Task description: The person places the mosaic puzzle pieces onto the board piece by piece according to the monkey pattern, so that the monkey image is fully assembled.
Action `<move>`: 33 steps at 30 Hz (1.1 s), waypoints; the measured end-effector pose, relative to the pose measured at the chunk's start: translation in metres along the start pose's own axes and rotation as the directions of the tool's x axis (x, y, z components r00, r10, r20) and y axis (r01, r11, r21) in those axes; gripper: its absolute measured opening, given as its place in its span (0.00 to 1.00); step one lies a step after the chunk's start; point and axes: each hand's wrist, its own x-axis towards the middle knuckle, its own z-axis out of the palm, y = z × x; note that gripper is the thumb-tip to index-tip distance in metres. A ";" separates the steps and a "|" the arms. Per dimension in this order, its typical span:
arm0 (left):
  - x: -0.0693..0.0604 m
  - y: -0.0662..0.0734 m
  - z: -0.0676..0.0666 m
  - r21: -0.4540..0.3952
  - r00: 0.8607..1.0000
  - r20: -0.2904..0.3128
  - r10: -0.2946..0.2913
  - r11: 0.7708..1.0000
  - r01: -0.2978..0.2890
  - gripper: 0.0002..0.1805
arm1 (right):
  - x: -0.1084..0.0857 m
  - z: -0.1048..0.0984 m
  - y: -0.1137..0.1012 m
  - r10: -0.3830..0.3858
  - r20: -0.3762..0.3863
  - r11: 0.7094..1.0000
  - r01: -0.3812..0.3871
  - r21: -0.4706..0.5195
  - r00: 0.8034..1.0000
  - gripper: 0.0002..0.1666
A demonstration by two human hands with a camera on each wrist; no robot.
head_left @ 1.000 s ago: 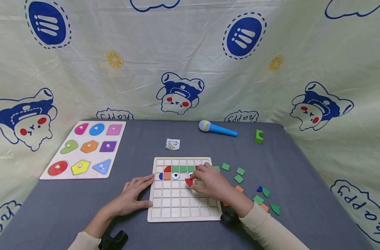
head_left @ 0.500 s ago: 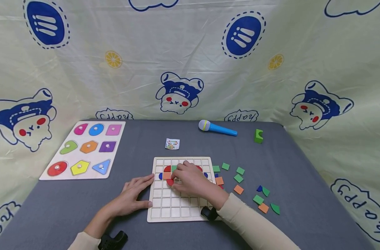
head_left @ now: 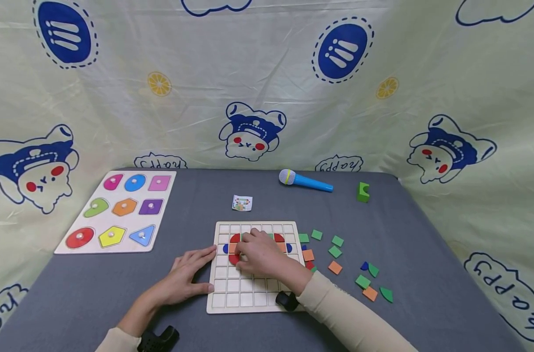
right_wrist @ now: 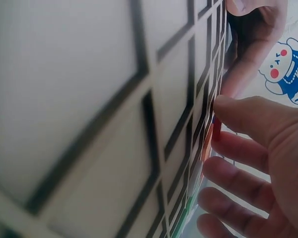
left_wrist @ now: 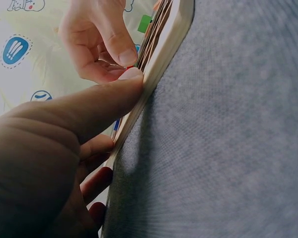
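A red quarter-round tile (head_left: 233,259) is at the third row of the white grid board (head_left: 232,299), near its left side. My right hand (head_left: 267,254) pinches this tile; in the right wrist view the red tile (right_wrist: 217,130) shows between thumb and index finger. Above it lie a red tile (head_left: 235,238) and an orange square tile (head_left: 233,248), with a blue tile (head_left: 225,248) to the left. The hand covers much of the green row and the eye tiles. My left hand (head_left: 189,274) rests against the board's left edge, fingers extended.
Several loose green tiles (head_left: 337,240) and orange tiles (head_left: 335,267) lie right of the board. Behind it are a small picture card (head_left: 242,203), a blue toy microphone (head_left: 310,183) and a green block (head_left: 363,192). A shape puzzle board (head_left: 132,195) lies at left.
My right hand has moved left across the board with the red tile, from the right eye tile to beneath the left orange tile. My left hand has stayed at the edge.
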 end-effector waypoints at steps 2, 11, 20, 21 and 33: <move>0.000 0.000 0.000 -0.001 1.000 -0.001 0.001 1.000 -0.001 0.42 | 0.000 0.001 0.000 -0.005 -0.011 1.000 0.005 -0.006 1.000 0.11; 0.000 0.000 0.000 -0.012 1.000 0.006 -0.010 1.000 0.010 0.42 | 0.002 0.003 0.000 0.007 -0.008 1.000 -0.007 -0.004 1.000 0.11; 0.000 0.000 0.000 -0.004 1.000 0.001 -0.001 1.000 0.001 0.42 | 0.002 0.002 -0.002 0.007 -0.017 1.000 -0.008 -0.015 1.000 0.10; 0.000 0.000 0.001 -0.002 1.000 0.000 -0.001 1.000 0.001 0.42 | 0.002 0.002 -0.002 0.008 -0.017 1.000 -0.008 -0.011 1.000 0.10; 0.000 -0.001 0.001 -0.002 1.000 0.000 0.007 1.000 -0.007 0.42 | -0.013 -0.006 0.010 0.065 -0.041 0.994 -0.062 0.088 0.997 0.12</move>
